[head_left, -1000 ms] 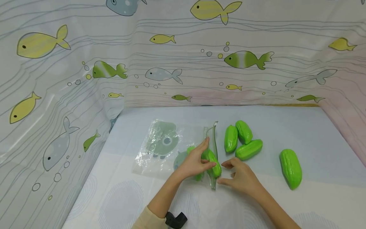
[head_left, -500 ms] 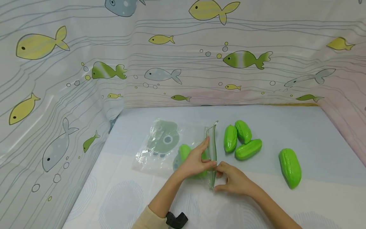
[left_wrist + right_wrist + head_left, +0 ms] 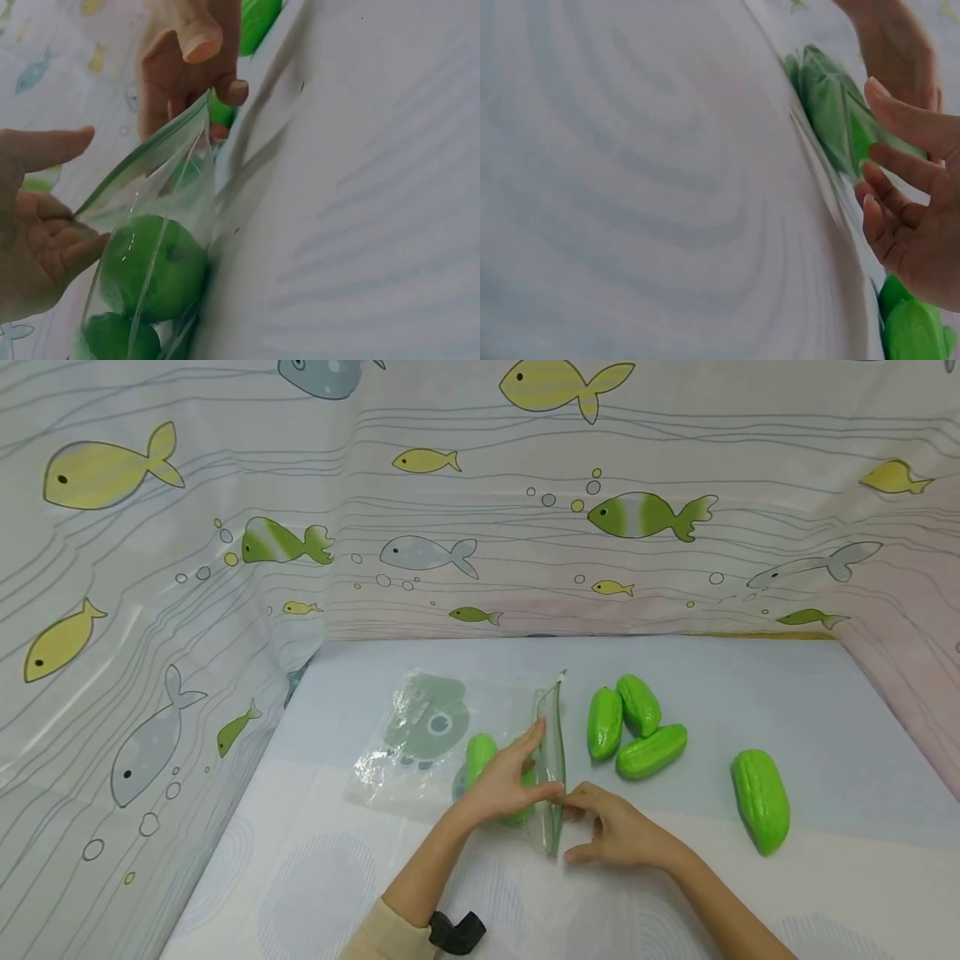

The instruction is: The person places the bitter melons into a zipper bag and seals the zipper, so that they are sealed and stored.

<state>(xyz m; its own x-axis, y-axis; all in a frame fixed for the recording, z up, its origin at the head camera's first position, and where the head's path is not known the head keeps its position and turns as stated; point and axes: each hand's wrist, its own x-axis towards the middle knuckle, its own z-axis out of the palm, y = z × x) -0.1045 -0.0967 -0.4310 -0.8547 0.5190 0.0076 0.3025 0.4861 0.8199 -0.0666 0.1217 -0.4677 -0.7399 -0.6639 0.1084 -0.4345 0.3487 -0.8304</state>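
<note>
One clear bag [image 3: 442,760], green vegetables [image 3: 480,758] inside, nearer tabletop's [image 3: 810,718] left edge. Left hand [image 3: 506,787] at the bag mouth [image 3: 553,760], can't tell if pinching; right hand [image 3: 621,831] beside, thumb and fingers apart. Three loose vegetables [image 3: 651,752] toward back edge, lone vegetable [image 3: 761,802] toward right. Tipping could spill contents.

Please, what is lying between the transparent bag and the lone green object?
In the head view, three clustered green objects and, lower in the image, the right hand lie between the bag and the lone object.
</note>
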